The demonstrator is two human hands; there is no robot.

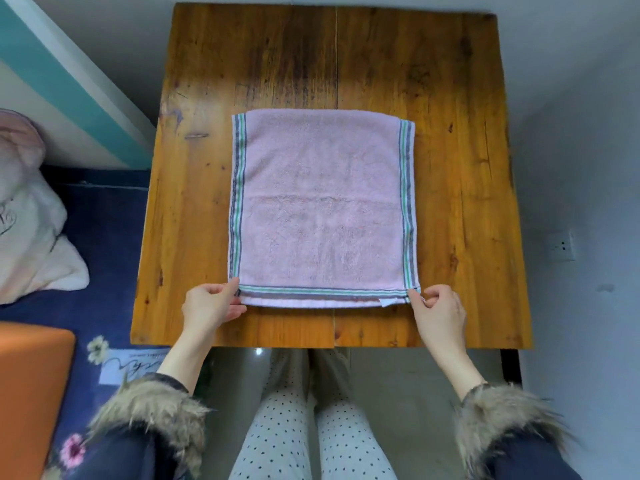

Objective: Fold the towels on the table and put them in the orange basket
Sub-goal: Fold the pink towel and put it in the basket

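A pink towel [323, 209] with green and grey stripes along its edges lies flat in the middle of the wooden table [460, 188], doubled over so two layers show at the near edge. My left hand [211, 303] pinches the towel's near left corner. My right hand [438, 306] pinches its near right corner. Both hands rest at the table's front part. The orange basket [31, 393] stands at the lower left, beside my left sleeve, only partly in view.
A dark blue flowered bedcover [100, 244] with a white and pink pillow [31, 237] lies left of the table. A wall socket [562, 245] is on the right wall. My knees in dotted trousers are under the table's front edge.
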